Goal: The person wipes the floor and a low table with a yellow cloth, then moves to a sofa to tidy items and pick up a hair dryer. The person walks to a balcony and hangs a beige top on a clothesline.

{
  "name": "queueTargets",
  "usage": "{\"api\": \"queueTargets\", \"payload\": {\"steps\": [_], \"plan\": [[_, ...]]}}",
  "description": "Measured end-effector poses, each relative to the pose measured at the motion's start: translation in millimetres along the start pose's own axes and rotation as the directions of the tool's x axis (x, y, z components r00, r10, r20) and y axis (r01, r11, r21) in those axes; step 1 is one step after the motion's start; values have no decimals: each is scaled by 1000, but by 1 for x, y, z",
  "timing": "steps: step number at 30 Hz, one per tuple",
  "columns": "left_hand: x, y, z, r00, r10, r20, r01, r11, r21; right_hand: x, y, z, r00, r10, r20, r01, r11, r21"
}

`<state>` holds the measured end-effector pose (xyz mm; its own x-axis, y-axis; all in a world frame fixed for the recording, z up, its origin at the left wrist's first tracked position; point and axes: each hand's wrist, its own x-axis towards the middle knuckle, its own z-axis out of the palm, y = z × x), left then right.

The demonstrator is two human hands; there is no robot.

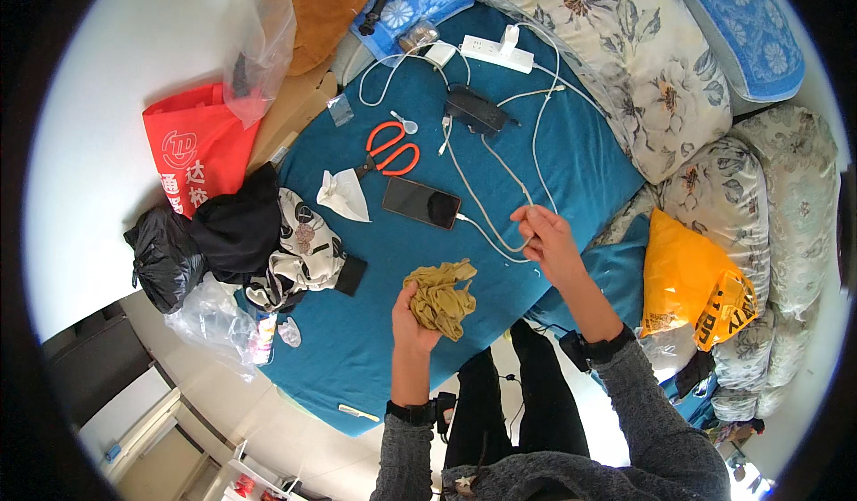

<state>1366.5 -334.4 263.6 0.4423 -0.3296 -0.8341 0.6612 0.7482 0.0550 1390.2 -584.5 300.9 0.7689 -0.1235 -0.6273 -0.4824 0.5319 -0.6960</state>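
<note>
My left hand (414, 330) grips a crumpled olive-yellow cloth (442, 299) above the front of a teal cloth cover (375, 367). Farther right, my right hand (550, 238) pinches a white cable (495, 223) between thumb and fingers, lifting part of it in a loop. Beyond my hands lies a dark smartphone (422, 202) with a white charging plug in its right end. Next to the phone are orange-handled scissors (392, 153), their blades partly under a crumpled white tissue (343, 195). A black power adapter (475, 109) rests farther back among the cables.
A white power strip (497, 53) with a plug stands at the back. Floral cushions (622, 52) line the right side, beside a yellow plastic bag (689, 273). At left are a red bag (201, 146), black garments (238, 226) and a black plastic bag (164, 256). A comb (359, 412) lies near the front edge.
</note>
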Motion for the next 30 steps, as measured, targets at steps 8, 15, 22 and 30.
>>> {"api": "queueTargets", "payload": {"steps": [8,15,22,30], "plan": [[-12,-5,-11,999,45,-13,-45,999,-26,2,-9,55,976,61,209,26,920,-391],[-17,-4,-12,992,102,-76,-108,990,-87,93,4,33,892,104,441,428,120,-896],[-6,-13,0,985,144,-92,-155,980,-128,229,-9,15,841,-528,115,31,-167,-986],[5,-17,9,974,194,-117,-212,963,-164,279,12,-12,876,-465,126,46,-180,-983]]}}
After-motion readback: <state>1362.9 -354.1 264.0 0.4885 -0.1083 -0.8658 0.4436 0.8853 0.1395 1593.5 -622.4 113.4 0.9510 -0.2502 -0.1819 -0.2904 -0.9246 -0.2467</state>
